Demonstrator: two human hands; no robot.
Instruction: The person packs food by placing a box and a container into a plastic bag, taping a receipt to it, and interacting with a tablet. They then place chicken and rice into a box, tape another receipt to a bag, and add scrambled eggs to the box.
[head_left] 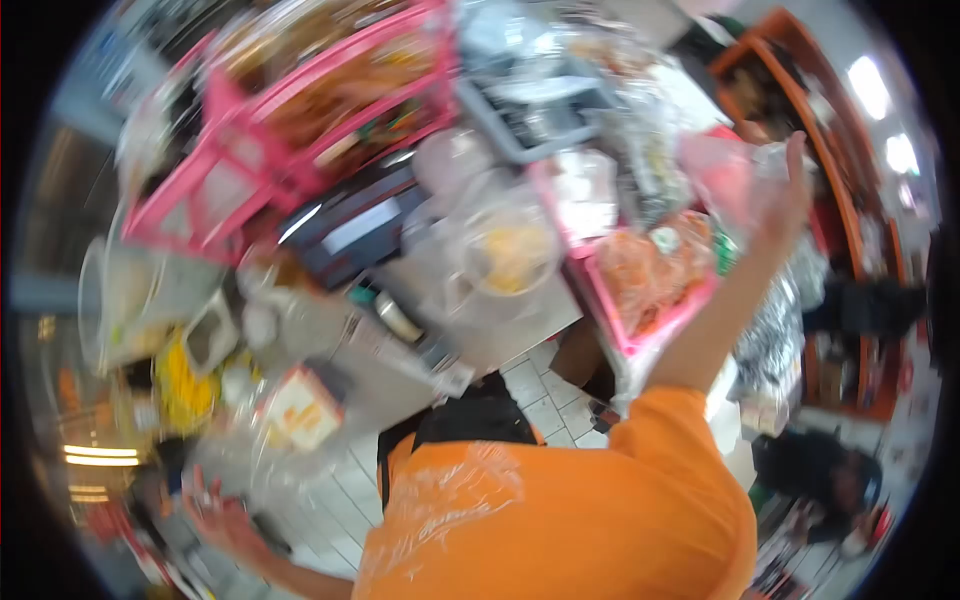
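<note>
My left hand (218,515) is stretched out low on the left, its fingers spread. Just above it lies crumpled clear plastic, and a clear bag with a white and yellow item (302,412) rests on the grey counter's edge. My right arm reaches far up to the right. There my right hand (788,195) overlaps clear plastic beside a pink bag (722,168); its fingers are blurred and I cannot tell whether they grip the plastic. Below that arm stands a pink basket (632,345) with bagged orange-coloured food (655,270).
A clear bag of yellow food (512,255) sits on the counter (510,335) beside a dark device (355,225). Behind is a large pink crate (225,190) of packed goods and a grey basket (520,150). Orange shelves (835,130) line the right, where another person (820,475) appears.
</note>
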